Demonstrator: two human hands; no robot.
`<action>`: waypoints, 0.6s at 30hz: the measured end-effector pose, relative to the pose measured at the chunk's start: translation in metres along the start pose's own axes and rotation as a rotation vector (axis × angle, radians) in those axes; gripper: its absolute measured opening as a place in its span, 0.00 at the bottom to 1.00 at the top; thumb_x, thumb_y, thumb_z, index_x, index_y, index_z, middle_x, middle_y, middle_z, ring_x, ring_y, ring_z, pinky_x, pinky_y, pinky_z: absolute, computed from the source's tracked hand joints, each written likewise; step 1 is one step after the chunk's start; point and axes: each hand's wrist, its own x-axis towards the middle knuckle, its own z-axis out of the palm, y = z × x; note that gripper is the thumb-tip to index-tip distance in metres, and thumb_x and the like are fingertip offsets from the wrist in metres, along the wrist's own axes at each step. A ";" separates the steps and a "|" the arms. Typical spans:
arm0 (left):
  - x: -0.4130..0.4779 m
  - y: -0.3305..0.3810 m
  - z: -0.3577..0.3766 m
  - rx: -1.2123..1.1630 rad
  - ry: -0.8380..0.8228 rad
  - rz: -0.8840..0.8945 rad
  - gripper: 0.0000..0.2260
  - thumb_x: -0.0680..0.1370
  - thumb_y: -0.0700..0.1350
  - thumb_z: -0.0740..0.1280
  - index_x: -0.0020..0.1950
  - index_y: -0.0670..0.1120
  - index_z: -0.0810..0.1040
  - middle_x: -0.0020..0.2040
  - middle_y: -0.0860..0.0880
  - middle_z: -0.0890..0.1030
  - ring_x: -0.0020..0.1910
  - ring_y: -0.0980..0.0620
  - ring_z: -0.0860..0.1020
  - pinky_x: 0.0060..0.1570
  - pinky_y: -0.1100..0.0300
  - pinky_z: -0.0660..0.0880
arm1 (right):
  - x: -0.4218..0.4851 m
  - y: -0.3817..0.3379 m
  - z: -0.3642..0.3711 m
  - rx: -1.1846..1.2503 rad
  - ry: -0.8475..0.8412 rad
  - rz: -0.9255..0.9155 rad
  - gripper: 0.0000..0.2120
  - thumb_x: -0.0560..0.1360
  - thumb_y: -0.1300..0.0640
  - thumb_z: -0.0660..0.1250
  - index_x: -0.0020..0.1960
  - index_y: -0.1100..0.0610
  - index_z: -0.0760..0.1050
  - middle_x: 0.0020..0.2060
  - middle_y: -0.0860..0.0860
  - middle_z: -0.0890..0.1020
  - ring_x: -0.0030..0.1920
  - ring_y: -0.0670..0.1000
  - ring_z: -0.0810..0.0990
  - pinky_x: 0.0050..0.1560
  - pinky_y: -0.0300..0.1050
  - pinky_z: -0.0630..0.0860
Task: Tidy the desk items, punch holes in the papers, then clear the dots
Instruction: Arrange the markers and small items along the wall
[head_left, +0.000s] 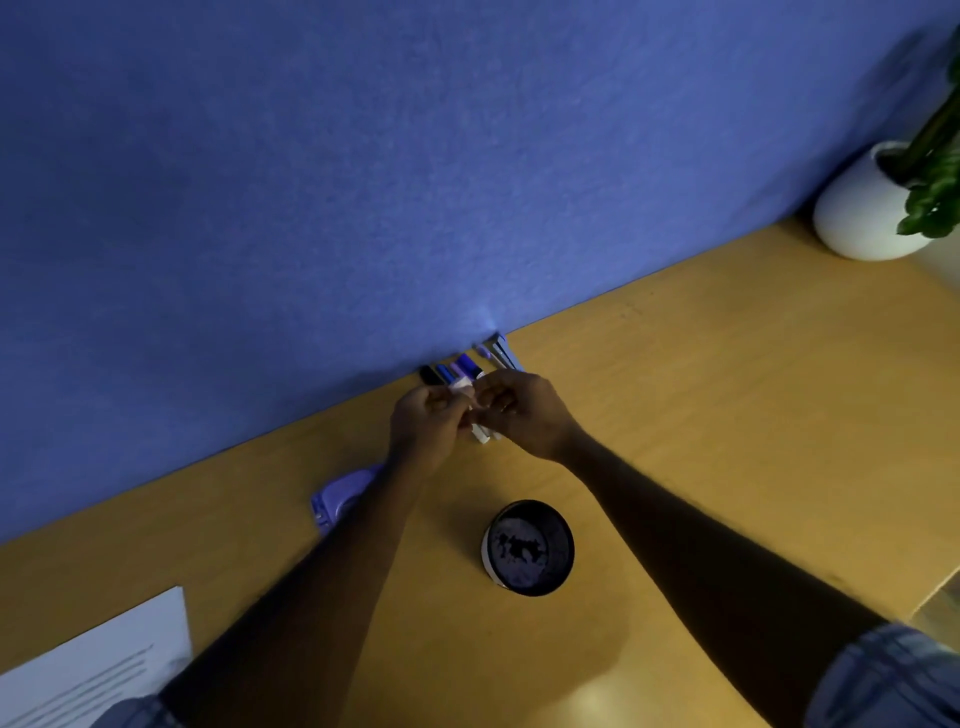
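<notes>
Stage: tidying, the first part of the task, looks to be under way.
Left hand (423, 426): fingers curled round the near end of a bundle of markers (457, 371).
Right hand (524, 415): fingers curled round the same bundle from the other side, touching the left hand.
Markers: at the back edge of the bench (701, 389), caps toward the blue wall; a few more pens (498, 353) lie just beside them against the wall.
Cup (530, 548): black, upright and open, mid-bench, apart from the markers on the person's side. It is too dark inside to tell what it holds.
Punch (337, 501): purple, near the back edge, partly under the left forearm, with no paper in it.
Paper (104, 660): flat at the front left corner, well apart from the punch, with no holes visible.
Done: little, as far as I can judge; the markers are gathered but not stowed.
Left: probably putting the markers in the cup, then punching the paper and clearing the dots.
</notes>
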 end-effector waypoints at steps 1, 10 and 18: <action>-0.001 0.000 0.002 -0.015 -0.002 -0.003 0.09 0.74 0.43 0.72 0.49 0.38 0.83 0.44 0.40 0.85 0.39 0.50 0.83 0.34 0.60 0.80 | -0.001 0.002 0.001 -0.001 0.026 -0.011 0.12 0.71 0.58 0.76 0.52 0.61 0.80 0.41 0.50 0.82 0.40 0.50 0.82 0.41 0.39 0.78; -0.004 -0.006 -0.011 0.033 -0.003 0.001 0.16 0.74 0.46 0.73 0.58 0.41 0.80 0.52 0.41 0.84 0.51 0.44 0.83 0.53 0.43 0.80 | -0.016 0.046 -0.017 -0.383 0.296 0.135 0.13 0.73 0.50 0.72 0.50 0.60 0.81 0.44 0.55 0.82 0.39 0.49 0.77 0.39 0.40 0.72; -0.012 -0.003 -0.025 0.170 0.041 0.093 0.13 0.74 0.47 0.72 0.56 0.43 0.81 0.51 0.46 0.84 0.50 0.48 0.82 0.51 0.52 0.80 | -0.025 0.057 -0.019 -0.453 0.266 0.238 0.13 0.74 0.49 0.70 0.49 0.59 0.80 0.45 0.55 0.81 0.41 0.55 0.80 0.39 0.46 0.76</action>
